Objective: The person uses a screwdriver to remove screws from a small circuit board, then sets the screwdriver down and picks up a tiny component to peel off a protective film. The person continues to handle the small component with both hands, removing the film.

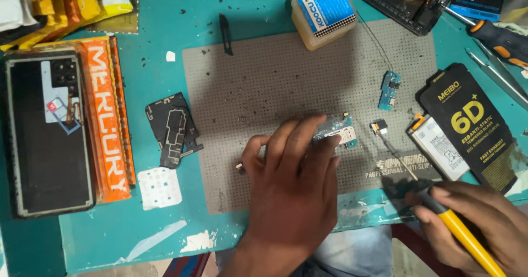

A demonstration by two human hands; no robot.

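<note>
At the far left we see a black phone back cover (48, 134) lying on an orange packet (107, 120), and just beside them, on the teal table (154, 24), a black plastic inner frame (171, 128) above a small white perforated square (159, 188). None of these is touched.

Moving onto the grey perforated work mat (264, 84), our left hand (294, 186) rests palm down with the fingers spread, their tips pressing the small blue-green circuit board (336, 128) flat near the mat's middle. So this hand is unclenched, pinning rather than gripping.

Right of the board a tiny connector piece (379, 126) lies on the mat, and the thin metal tip of the yellow-handled screwdriver (440, 214) reaches up to it (we cannot tell whether tip and piece actually touch). Our right hand (478, 219) is clenched round that handle at the lower right. Farther up the mat sits a second small blue board (390, 90), and beyond the mat edge a battery (440, 148) and a black screen-protector packet (473, 126).

To do this step well, we judge that the left fingertips should bear evenly on the board's edges so it cannot skate, while the right hand keeps the tip low and steady, with light pressure only, since the parts look small and easily flicked away.
</note>
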